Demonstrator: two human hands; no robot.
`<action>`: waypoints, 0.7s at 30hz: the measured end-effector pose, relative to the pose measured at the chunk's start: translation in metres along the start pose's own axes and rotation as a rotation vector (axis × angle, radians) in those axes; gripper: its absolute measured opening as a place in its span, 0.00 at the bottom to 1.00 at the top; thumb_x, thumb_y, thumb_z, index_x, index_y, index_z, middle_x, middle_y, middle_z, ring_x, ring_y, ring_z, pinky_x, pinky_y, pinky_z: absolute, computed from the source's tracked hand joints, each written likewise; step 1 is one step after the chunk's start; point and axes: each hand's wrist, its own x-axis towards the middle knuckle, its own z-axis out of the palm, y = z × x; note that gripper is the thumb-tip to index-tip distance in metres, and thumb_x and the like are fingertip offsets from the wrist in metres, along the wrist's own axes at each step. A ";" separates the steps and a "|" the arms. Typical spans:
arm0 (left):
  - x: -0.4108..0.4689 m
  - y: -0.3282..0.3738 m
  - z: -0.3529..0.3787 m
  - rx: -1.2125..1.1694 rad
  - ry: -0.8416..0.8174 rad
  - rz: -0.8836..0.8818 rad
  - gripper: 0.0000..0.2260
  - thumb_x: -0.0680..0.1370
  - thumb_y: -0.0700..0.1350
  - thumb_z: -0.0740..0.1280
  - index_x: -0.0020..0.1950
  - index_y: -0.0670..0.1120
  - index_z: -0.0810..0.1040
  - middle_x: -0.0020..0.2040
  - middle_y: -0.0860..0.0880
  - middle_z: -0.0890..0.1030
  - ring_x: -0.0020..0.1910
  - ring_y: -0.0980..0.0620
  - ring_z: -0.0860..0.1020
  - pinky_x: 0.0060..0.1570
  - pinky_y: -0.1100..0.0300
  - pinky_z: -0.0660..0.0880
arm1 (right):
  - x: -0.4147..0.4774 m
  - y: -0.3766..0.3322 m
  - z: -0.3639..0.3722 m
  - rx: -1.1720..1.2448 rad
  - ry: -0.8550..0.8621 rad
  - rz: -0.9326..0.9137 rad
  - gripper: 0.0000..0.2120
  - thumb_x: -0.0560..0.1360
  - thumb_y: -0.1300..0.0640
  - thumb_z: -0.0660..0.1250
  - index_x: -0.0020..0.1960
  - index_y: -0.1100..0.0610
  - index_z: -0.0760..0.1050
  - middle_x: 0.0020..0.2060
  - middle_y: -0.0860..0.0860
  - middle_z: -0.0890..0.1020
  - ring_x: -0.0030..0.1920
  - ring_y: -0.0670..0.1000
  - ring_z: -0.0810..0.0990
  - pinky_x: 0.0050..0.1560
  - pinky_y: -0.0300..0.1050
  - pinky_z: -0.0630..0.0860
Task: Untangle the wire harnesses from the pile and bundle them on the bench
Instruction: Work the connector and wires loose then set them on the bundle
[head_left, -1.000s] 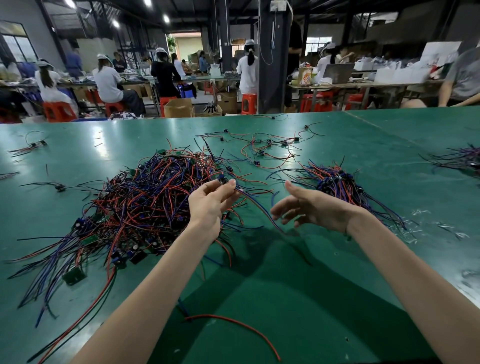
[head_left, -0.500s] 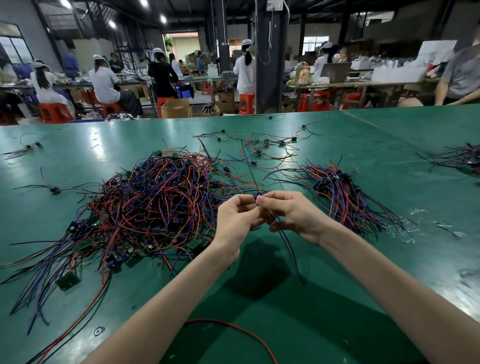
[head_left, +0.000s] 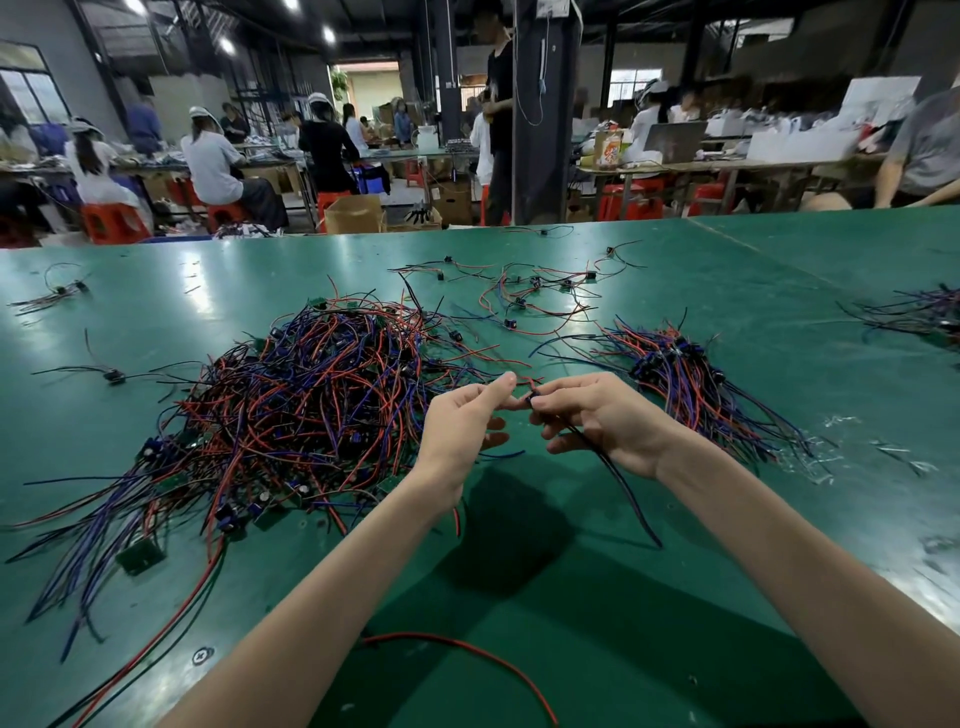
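Head view:
- Left hand (head_left: 462, 426) and right hand (head_left: 602, 421) are raised over the green tabletop (head_left: 571, 597), fingertips almost meeting, both on one harness (head_left: 621, 486).
- Right grip: thumb and forefinger pinched on the harness's small black connector. Other fingers are curled, and the dark wires run under the palm and trail down to the tabletop.
- Left grip: thumb and forefinger pinched on the red wire end just beside that connector. Exact contact point is too small to tell.
- Pile (head_left: 311, 405): tangled red, blue and black wires with small green boards, left of the hands and touching neither.
- Bundle (head_left: 691, 384): wires lying roughly parallel, just right of the right hand.
- Loose harnesses (head_left: 524, 296) are scattered behind the pile.
- A single red wire (head_left: 467, 649) lies near the forearms.
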 end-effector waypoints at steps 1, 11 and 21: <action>0.001 0.001 -0.001 -0.023 -0.012 -0.032 0.12 0.75 0.51 0.71 0.33 0.48 0.82 0.33 0.53 0.83 0.34 0.54 0.78 0.41 0.60 0.77 | -0.001 0.000 0.001 -0.026 -0.022 0.009 0.06 0.74 0.68 0.65 0.50 0.68 0.77 0.35 0.56 0.78 0.32 0.50 0.75 0.29 0.39 0.77; 0.003 0.000 -0.008 -0.145 -0.205 -0.225 0.08 0.75 0.42 0.69 0.36 0.46 0.81 0.29 0.53 0.79 0.26 0.61 0.75 0.32 0.69 0.72 | -0.004 0.008 0.012 -0.083 -0.130 0.049 0.10 0.78 0.56 0.64 0.43 0.61 0.79 0.31 0.53 0.76 0.29 0.48 0.74 0.29 0.39 0.76; 0.008 -0.006 -0.005 -0.386 -0.216 -0.192 0.10 0.76 0.36 0.66 0.35 0.43 0.80 0.35 0.49 0.84 0.28 0.59 0.78 0.28 0.70 0.72 | -0.002 0.011 0.012 -0.090 -0.043 0.059 0.05 0.76 0.58 0.65 0.44 0.59 0.78 0.30 0.54 0.77 0.27 0.48 0.76 0.26 0.39 0.75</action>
